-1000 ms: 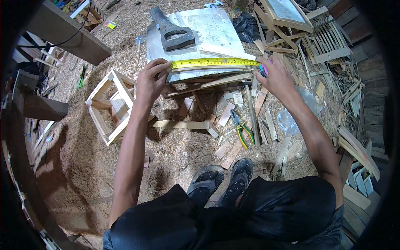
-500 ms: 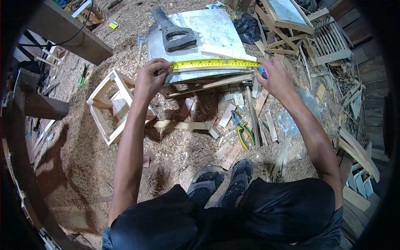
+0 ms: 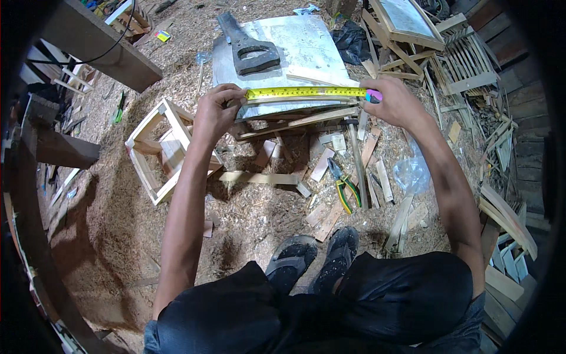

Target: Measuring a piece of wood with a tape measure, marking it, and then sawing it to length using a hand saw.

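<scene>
The left hand [image 3: 220, 109] pinches the free end of the yellow tape-measure blade [image 3: 306, 92]; the right hand [image 3: 394, 101] curls around its pink-sided case [image 3: 374, 96]. The blade's long axis runs nearly straight rightward from the left hand, spanning the gap between both, with the pale board [image 3: 318, 47] lying beyond.

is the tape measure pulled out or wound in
Pulled out: the yellow blade runs from the case in the right hand to the left hand.
</scene>
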Action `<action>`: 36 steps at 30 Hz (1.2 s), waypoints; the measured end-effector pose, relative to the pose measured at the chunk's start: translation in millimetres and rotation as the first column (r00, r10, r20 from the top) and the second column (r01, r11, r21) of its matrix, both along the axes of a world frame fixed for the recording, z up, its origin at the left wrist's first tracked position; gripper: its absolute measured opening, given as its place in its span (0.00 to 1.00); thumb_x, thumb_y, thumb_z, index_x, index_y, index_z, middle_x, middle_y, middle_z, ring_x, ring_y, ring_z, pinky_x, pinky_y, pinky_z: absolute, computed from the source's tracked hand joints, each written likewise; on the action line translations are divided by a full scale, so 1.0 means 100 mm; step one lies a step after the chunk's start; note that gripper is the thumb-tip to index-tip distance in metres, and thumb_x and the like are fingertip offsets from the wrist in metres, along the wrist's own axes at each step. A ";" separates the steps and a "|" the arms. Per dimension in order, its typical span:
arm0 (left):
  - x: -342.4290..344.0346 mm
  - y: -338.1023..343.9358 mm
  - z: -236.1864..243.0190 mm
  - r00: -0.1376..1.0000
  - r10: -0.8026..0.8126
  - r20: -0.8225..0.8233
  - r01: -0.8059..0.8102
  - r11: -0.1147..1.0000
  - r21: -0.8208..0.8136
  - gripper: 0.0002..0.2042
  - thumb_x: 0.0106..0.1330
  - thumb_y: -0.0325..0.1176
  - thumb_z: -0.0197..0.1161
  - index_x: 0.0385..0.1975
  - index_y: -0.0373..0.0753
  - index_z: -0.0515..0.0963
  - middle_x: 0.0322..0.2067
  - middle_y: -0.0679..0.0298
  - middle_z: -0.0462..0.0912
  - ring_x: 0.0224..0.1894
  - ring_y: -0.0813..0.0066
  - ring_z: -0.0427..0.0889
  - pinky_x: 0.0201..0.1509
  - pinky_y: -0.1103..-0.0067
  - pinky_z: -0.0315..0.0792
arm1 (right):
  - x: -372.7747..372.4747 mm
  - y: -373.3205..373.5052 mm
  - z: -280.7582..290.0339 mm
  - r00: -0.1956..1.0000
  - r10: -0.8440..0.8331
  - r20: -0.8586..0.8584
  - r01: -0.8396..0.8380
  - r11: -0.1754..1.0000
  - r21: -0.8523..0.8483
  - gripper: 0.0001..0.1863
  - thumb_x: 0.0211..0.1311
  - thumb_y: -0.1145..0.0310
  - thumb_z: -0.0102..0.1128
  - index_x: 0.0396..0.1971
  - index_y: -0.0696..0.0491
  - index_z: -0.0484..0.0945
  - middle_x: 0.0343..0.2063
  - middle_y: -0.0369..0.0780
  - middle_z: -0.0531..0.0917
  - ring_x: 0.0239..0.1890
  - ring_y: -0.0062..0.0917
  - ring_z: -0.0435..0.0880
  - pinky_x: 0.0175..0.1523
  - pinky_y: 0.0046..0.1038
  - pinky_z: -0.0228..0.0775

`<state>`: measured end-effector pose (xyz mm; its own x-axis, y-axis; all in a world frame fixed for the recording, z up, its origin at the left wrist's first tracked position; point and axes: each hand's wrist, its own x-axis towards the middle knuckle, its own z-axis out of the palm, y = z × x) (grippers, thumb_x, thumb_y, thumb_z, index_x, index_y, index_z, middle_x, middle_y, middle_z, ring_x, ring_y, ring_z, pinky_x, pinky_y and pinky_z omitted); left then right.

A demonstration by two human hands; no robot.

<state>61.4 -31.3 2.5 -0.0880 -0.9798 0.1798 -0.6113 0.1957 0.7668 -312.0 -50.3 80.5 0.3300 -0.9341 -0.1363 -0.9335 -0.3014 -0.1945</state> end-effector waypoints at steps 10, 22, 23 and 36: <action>0.04 -0.01 -0.03 1.000 0.009 0.002 -0.009 0.999 0.035 0.12 0.60 0.23 0.68 0.44 0.37 0.86 0.45 0.62 0.84 0.47 0.72 0.83 0.52 0.79 0.75 | 0.12 -0.08 -0.03 0.995 0.074 0.061 -0.075 0.997 0.023 0.21 0.55 0.63 0.65 0.48 0.55 0.83 0.41 0.54 0.85 0.45 0.46 0.84 0.55 0.40 0.74; 0.06 -0.01 -0.08 0.999 -0.041 0.027 0.042 0.998 -0.043 0.11 0.63 0.24 0.66 0.45 0.36 0.85 0.46 0.60 0.83 0.47 0.70 0.83 0.52 0.78 0.75 | -0.23 -0.01 -0.26 0.997 0.023 0.070 -0.014 0.992 -0.123 0.20 0.56 0.62 0.64 0.49 0.53 0.82 0.38 0.51 0.83 0.47 0.45 0.81 0.56 0.41 0.71; 0.07 -0.02 -0.09 0.997 -0.056 0.050 0.059 0.997 -0.059 0.11 0.64 0.24 0.65 0.46 0.36 0.84 0.47 0.59 0.83 0.47 0.69 0.83 0.52 0.78 0.75 | -0.22 0.01 -0.27 0.996 0.018 0.082 -0.003 0.984 -0.180 0.21 0.56 0.60 0.65 0.49 0.52 0.83 0.37 0.50 0.83 0.46 0.44 0.81 0.56 0.40 0.70; -0.03 0.10 -0.07 0.931 0.045 0.363 0.081 0.943 -0.324 0.12 0.61 0.27 0.64 0.44 0.39 0.85 0.51 0.54 0.80 0.56 0.54 0.77 0.61 0.64 0.70 | -0.07 0.05 -0.32 0.992 -0.124 -0.027 0.118 0.980 -0.162 0.20 0.62 0.59 0.59 0.51 0.51 0.83 0.44 0.55 0.80 0.51 0.49 0.80 0.58 0.45 0.72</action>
